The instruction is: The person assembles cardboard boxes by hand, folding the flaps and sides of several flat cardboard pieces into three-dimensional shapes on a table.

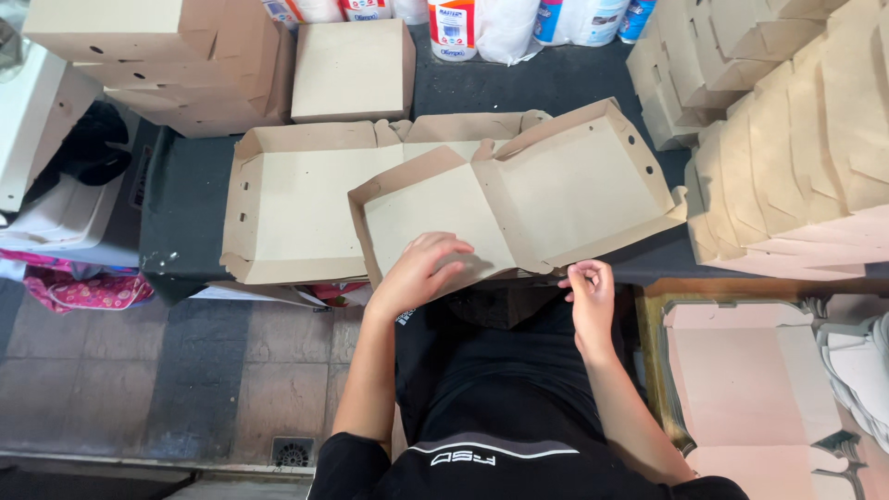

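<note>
Two hands on a half-folded cardboard box (519, 199) over the table (185, 204): left hand (419, 270) pressing flat inside, right hand (589, 292) pinching the front edge, mid-fold.

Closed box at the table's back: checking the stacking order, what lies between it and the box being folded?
The head view shows a flat opened box between the closed box and the box being folded.

stacked cartons (796, 139) cut off at right edge, bottles (500, 23) cropped at top, left grip's (417, 273) palm hidden
</note>
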